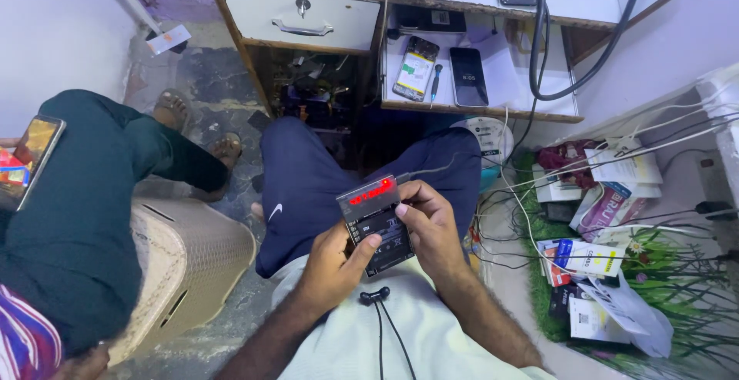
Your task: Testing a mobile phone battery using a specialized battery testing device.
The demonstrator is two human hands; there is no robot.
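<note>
Over my lap, both hands hold a small black device (376,220) with a red lit display along its top and a flat dark battery pack seated in it. My left hand (336,261) grips its lower left side with the thumb laid on the face. My right hand (431,226) wraps its right edge, thumb pressing near the upper middle. A thin grey wire runs from the device's top toward the right. Black earphones (375,296) dangle against my pale shirt just below the device.
A wooden desk with a drawer (300,14) and a pull-out shelf (493,107) holding an opened phone (416,68), a screwdriver and a dark phone (468,77) stands ahead. Another person sits at left holding a phone (31,157). Boxes, packets and cables (600,218) clutter the right floor.
</note>
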